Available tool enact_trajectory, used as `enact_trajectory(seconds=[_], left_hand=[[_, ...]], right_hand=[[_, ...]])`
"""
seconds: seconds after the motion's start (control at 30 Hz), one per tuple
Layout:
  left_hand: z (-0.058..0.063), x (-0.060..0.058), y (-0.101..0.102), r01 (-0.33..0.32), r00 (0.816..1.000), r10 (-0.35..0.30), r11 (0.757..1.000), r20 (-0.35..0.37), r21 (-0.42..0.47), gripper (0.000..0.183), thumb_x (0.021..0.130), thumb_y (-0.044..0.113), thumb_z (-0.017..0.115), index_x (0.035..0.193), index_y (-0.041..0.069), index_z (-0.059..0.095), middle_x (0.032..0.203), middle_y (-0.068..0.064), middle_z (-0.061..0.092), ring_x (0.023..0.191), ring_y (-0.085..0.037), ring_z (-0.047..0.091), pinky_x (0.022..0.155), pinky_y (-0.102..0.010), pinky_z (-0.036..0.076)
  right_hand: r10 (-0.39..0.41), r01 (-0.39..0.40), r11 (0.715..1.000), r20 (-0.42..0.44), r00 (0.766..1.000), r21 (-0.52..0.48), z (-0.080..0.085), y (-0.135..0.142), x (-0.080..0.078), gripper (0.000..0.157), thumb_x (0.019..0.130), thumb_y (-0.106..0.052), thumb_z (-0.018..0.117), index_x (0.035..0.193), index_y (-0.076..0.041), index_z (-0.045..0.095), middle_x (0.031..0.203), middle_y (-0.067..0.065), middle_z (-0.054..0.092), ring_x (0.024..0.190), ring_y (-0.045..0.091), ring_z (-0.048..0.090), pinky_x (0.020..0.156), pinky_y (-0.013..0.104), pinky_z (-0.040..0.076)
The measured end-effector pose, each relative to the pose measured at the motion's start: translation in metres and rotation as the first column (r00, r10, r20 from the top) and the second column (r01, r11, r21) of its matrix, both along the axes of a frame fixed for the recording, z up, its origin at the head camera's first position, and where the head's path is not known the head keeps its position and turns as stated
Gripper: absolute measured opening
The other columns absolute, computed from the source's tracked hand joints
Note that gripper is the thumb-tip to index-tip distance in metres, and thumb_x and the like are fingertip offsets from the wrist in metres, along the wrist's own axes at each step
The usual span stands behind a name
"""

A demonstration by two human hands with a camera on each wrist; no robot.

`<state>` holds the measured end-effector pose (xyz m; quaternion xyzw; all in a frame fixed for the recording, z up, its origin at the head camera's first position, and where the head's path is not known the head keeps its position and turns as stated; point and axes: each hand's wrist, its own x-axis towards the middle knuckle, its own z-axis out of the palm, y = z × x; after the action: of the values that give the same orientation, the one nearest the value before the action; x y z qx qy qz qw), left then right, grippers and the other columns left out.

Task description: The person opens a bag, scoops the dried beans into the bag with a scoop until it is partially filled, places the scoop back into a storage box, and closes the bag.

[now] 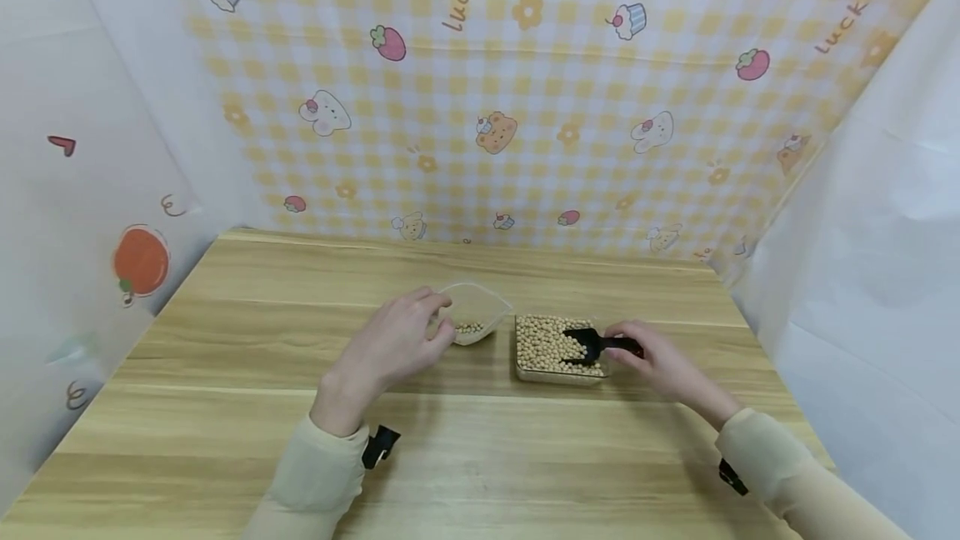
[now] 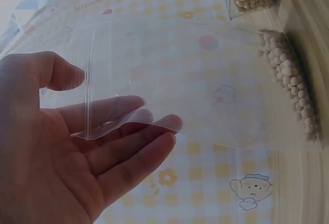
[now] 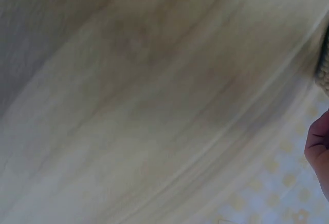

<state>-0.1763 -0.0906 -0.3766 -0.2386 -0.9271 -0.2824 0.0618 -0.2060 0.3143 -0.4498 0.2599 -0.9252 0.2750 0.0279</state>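
Observation:
A clear zip-top bag (image 1: 483,307) stands with its mouth spread wide, a small heap of round beige beans (image 2: 290,80) at its bottom. My left hand (image 1: 397,336) is at its left side; fairly straight fingers rest against the bag near the zip, the thumb apart from them. To the bag's right sits a clear rectangular box (image 1: 558,377) filled with similar beans (image 1: 542,344). My right hand (image 1: 660,361) grips the handle of a black scoop (image 1: 588,346), whose blade is among the box's beans with some lying in it. The right wrist view shows only part of that hand.
The wooden table (image 1: 480,473) stretches in front of the bag and box. Behind it hangs a yellow checked cloth (image 1: 450,182) with cartoon prints. White sheets (image 1: 862,215) close off both sides. Each wrist bears a black strap-mounted piece.

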Motion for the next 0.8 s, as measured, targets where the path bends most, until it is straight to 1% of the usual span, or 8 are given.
enact_trajectory(seconds=[0.17, 0.27, 0.4, 0.47, 0.57, 0.7, 0.73, 0.8], left_hand=[[-0.001, -0.001, -0.002, -0.004, 1.0, 0.004, 1.0, 0.005, 0.014, 0.04, 0.095, 0.025, 0.047, 0.121, 0.001, 0.066, 0.123, -0.009, 0.063, 0.109, -0.026, 0.061, 0.093, -0.043, 0.048], [-0.002, -0.002, -0.003, -0.008, 1.0, 0.007, 1.0, 0.014, 0.014, 0.04, 0.095, 0.025, 0.049, 0.122, 0.002, 0.066, 0.123, -0.008, 0.063, 0.11, -0.026, 0.06, 0.094, -0.043, 0.048], [-0.001, -0.002, -0.002, -0.008, 1.0, 0.008, 1.0, 0.016, 0.013, 0.04, 0.095, 0.025, 0.049, 0.123, 0.002, 0.066, 0.123, -0.007, 0.063, 0.108, -0.025, 0.061, 0.093, -0.042, 0.048], [-0.001, -0.002, -0.002, -0.006, 1.0, 0.006, 1.0, 0.014, 0.012, 0.041, 0.095, 0.026, 0.047, 0.123, 0.002, 0.066, 0.122, -0.008, 0.063, 0.108, -0.025, 0.061, 0.093, -0.042, 0.049], [-0.001, -0.001, -0.002, -0.003, 1.0, 0.003, 1.0, 0.01, 0.014, 0.042, 0.095, 0.026, 0.047, 0.122, 0.001, 0.066, 0.122, -0.008, 0.063, 0.109, -0.025, 0.061, 0.093, -0.042, 0.048], [-0.001, -0.001, -0.002, -0.002, 1.0, 0.002, 1.0, 0.012, 0.019, 0.041, 0.095, 0.025, 0.047, 0.122, 0.001, 0.066, 0.122, -0.009, 0.063, 0.11, -0.026, 0.061, 0.094, -0.042, 0.048], [-0.001, -0.001, -0.003, -0.003, 1.0, 0.003, 1.0, 0.014, 0.019, 0.041, 0.095, 0.025, 0.047, 0.122, 0.001, 0.066, 0.122, -0.009, 0.063, 0.109, -0.026, 0.061, 0.094, -0.042, 0.048], [-0.001, -0.001, -0.003, -0.005, 1.0, 0.005, 1.0, 0.017, 0.02, 0.041, 0.095, 0.025, 0.048, 0.122, 0.001, 0.066, 0.122, -0.009, 0.063, 0.11, -0.026, 0.06, 0.094, -0.042, 0.048]], right_hand=[[0.003, -0.002, 0.999, 0.016, 1.0, -0.049, -0.004, -0.005, -0.002, 0.025, 0.095, -0.016, 0.064, 0.118, -0.008, 0.064, 0.115, 0.005, 0.064, 0.108, 0.027, 0.059, 0.089, 0.05, 0.047], [0.01, -0.008, 0.997, 0.027, 1.0, -0.08, -0.006, -0.005, -0.001, 0.025, 0.095, -0.014, 0.064, 0.119, -0.008, 0.064, 0.116, 0.005, 0.064, 0.109, 0.027, 0.059, 0.09, 0.048, 0.047], [0.0, 0.006, 0.994, 0.052, 0.999, -0.11, -0.008, -0.002, 0.001, 0.025, 0.094, -0.011, 0.064, 0.12, -0.009, 0.063, 0.116, 0.005, 0.064, 0.108, 0.025, 0.058, 0.089, 0.039, 0.047], [-0.005, 0.013, 0.992, 0.066, 0.998, -0.127, -0.007, -0.002, 0.003, 0.026, 0.094, -0.008, 0.064, 0.12, -0.007, 0.063, 0.116, 0.006, 0.064, 0.107, 0.024, 0.058, 0.088, 0.035, 0.048], [-0.004, 0.021, 0.987, 0.1, 0.995, -0.162, 0.001, -0.006, 0.007, 0.026, 0.094, -0.002, 0.062, 0.12, -0.002, 0.061, 0.114, 0.012, 0.063, 0.101, 0.025, 0.06, 0.082, 0.03, 0.05], [0.007, 0.029, 0.973, 0.158, 0.987, -0.229, 0.015, -0.013, 0.015, 0.024, 0.095, 0.002, 0.058, 0.119, 0.004, 0.058, 0.106, 0.016, 0.063, 0.087, 0.028, 0.062, 0.07, 0.029, 0.052], [0.006, 0.035, 0.969, 0.168, 0.986, -0.243, 0.017, -0.013, 0.016, 0.024, 0.095, 0.002, 0.058, 0.119, 0.005, 0.058, 0.104, 0.016, 0.062, 0.085, 0.029, 0.062, 0.069, 0.029, 0.052], [-0.001, 0.051, 0.959, 0.177, 0.984, -0.279, 0.014, -0.012, 0.016, 0.025, 0.095, 0.001, 0.058, 0.119, 0.005, 0.057, 0.098, 0.017, 0.061, 0.079, 0.029, 0.062, 0.065, 0.03, 0.053]])
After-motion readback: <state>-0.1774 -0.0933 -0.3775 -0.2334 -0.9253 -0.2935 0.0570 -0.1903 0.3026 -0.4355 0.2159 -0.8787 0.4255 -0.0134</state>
